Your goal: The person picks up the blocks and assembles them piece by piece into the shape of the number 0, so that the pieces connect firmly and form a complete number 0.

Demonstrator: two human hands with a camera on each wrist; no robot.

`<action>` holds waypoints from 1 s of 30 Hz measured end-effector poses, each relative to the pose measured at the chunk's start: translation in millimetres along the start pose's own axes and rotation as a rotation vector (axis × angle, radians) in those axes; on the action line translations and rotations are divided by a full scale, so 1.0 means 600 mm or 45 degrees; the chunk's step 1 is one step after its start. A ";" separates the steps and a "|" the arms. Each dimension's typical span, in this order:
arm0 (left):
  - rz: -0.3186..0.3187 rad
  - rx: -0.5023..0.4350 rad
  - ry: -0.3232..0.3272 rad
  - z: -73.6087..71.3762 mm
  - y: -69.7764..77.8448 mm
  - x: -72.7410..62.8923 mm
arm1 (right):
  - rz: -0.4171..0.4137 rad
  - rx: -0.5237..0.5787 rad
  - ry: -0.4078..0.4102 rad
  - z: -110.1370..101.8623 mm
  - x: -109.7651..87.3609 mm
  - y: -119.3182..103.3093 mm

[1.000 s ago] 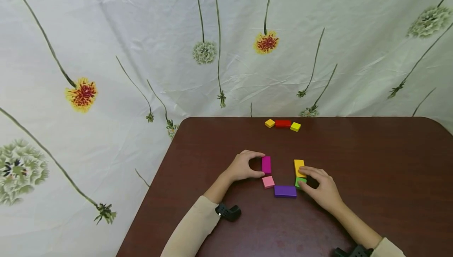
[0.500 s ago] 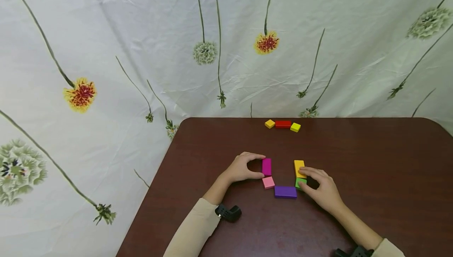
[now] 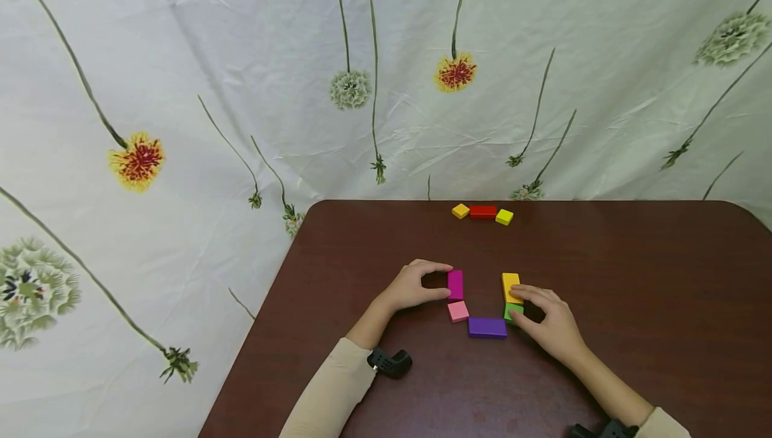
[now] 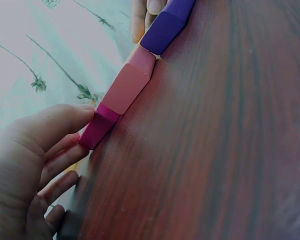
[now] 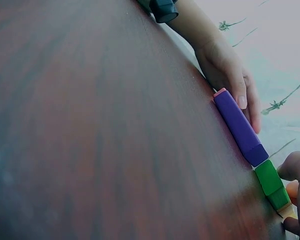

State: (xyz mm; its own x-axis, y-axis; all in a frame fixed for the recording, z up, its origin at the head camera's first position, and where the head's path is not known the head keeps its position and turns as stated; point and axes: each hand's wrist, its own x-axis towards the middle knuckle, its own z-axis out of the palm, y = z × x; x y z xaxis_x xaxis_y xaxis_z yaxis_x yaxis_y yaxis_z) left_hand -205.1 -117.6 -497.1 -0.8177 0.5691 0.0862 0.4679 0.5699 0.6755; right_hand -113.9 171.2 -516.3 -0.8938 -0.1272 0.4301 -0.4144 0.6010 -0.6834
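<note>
In the head view my left hand [image 3: 413, 285] pinches a magenta block [image 3: 455, 284] end to end between thumb and index finger. Just below it lies a pink block [image 3: 458, 311], set slightly askew. A long purple block [image 3: 487, 328] lies crosswise at the near side. Opposite the magenta block, a yellow-orange block [image 3: 510, 286] and a green block [image 3: 512, 312] stand end to end. My right hand [image 3: 550, 321] rests on these two, its fingertips on the yellow-orange one and its thumb at the green one. In the left wrist view the pink block [image 4: 127, 87] sits against the magenta block [image 4: 99, 127].
Near the far edge of the dark brown table [image 3: 633, 290], a red block [image 3: 483, 212] lies between a small orange block [image 3: 461, 211] and a small yellow block [image 3: 504, 217]. Behind hangs a pale flowered cloth [image 3: 398, 136]. Each wrist carries a black camera [image 3: 391, 363].
My left hand has drawn the magenta block slightly nearer, toward the pink block, mostly in the first half second. The right hand and the other blocks stay as they were.
</note>
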 end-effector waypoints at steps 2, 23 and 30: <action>0.002 0.003 0.002 0.000 0.000 -0.001 | 0.003 -0.002 -0.001 0.000 0.000 0.000; 0.021 0.007 0.029 -0.001 0.007 -0.004 | -0.032 -0.009 0.006 0.000 0.001 0.001; 0.031 0.023 0.172 0.010 0.033 -0.017 | -0.034 -0.008 0.005 0.000 0.001 0.003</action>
State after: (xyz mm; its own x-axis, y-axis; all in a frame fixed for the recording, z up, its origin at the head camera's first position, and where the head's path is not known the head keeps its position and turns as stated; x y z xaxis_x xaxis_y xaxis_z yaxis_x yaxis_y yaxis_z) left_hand -185.4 -108.9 -488.8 -0.8431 0.4989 0.2009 0.4932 0.5681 0.6588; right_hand -115.1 172.2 -517.1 -0.8819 -0.1399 0.4503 -0.4367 0.6025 -0.6681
